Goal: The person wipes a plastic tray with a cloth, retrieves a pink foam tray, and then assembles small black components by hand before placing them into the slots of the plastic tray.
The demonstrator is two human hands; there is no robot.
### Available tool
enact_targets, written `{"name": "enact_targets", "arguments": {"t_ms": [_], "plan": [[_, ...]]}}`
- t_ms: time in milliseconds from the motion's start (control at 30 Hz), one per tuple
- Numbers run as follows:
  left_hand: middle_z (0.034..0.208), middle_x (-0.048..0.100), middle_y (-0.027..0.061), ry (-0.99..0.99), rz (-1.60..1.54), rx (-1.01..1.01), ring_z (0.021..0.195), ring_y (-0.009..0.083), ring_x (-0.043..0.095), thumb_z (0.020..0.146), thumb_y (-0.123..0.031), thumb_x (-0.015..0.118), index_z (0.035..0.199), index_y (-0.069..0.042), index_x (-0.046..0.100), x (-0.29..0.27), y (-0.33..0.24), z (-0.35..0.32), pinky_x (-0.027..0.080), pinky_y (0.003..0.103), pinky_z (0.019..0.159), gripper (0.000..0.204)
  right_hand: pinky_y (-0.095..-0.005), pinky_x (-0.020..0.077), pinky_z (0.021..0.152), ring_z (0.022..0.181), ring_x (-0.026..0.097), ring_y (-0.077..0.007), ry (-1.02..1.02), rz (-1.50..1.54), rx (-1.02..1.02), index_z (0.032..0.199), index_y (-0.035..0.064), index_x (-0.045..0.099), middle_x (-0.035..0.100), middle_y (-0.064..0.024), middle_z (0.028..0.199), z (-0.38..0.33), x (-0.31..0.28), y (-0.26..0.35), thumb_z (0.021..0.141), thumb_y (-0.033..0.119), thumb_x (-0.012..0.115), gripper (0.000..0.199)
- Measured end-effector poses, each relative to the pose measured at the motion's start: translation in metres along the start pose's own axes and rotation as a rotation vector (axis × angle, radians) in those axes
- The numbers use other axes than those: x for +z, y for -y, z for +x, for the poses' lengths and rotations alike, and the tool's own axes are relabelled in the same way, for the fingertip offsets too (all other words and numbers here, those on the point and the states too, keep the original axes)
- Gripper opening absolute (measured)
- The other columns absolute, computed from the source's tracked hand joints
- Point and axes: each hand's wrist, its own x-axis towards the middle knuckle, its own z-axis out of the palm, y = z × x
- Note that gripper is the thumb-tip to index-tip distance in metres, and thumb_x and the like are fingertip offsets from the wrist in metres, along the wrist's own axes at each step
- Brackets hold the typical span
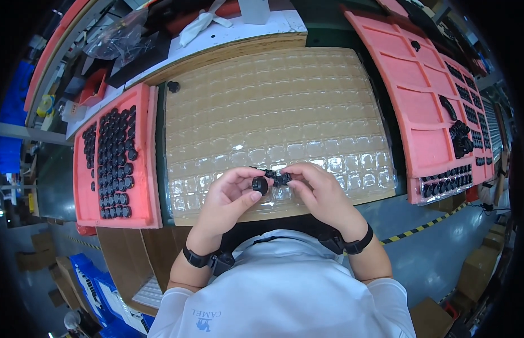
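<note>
My left hand (pixel 231 197) pinches a small round black part (pixel 260 185) between thumb and fingers. My right hand (pixel 318 188) holds a little cluster of black parts (pixel 280 178) right beside it, fingertips almost touching the left hand's. Both hands hover over the near edge of a large clear plastic blister tray (pixel 273 107) with rows of square pockets. The pockets I can see hold nothing, save one black part (pixel 173 86) at its far left corner. Black bands sit on both wrists.
A pink foam tray (pixel 146 169) at the left carries several rows of black round parts (pixel 112 163). Pink trays (pixel 420 107) at the right hold more black parts (pixel 459 138). A cluttered shelf (pixel 234 34) runs along the far side; blue crates (pixel 98 287) lie below left.
</note>
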Motion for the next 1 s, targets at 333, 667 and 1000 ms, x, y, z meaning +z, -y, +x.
{"name": "enact_targets", "arguments": {"t_ms": [333, 667, 1000], "plan": [[0.102, 0.061, 0.0154, 0.007, -0.125, -0.001, 0.096, 0.0229, 0.061, 0.083, -0.013, 0.065, 0.113, 0.003, 0.050, -0.003, 0.002, -0.001, 0.052, 0.034, 0.083, 0.037, -0.0226, 0.0465, 0.075, 0.085, 0.056, -0.0089, -0.044, 0.343, 0.229, 0.105, -0.0011, 0.056, 0.060, -0.0049, 0.093, -0.002, -0.008, -0.002, 0.084, -0.003, 0.058, 0.021], [0.105, 0.059, 0.0155, -0.019, -0.154, 0.072, 0.095, 0.0232, 0.061, 0.077, -0.011, 0.072, 0.111, 0.003, 0.052, 0.001, -0.013, -0.011, 0.050, 0.034, 0.084, 0.042, -0.0245, 0.0447, 0.079, 0.089, 0.054, -0.0107, -0.027, 0.621, 0.106, 0.104, -0.0034, 0.055, 0.057, -0.0064, 0.098, 0.003, -0.008, 0.036, 0.082, -0.005, 0.059, 0.022], [0.106, 0.060, 0.0148, -0.019, -0.094, 0.089, 0.098, 0.0207, 0.060, 0.076, -0.011, 0.074, 0.111, 0.005, 0.053, 0.001, -0.020, -0.016, 0.047, 0.032, 0.088, 0.043, -0.0262, 0.0443, 0.078, 0.087, 0.055, -0.0133, 0.067, 0.599, 0.002, 0.103, -0.0011, 0.056, 0.056, -0.0075, 0.097, 0.012, 0.007, 0.045, 0.081, -0.002, 0.062, 0.023]]}}
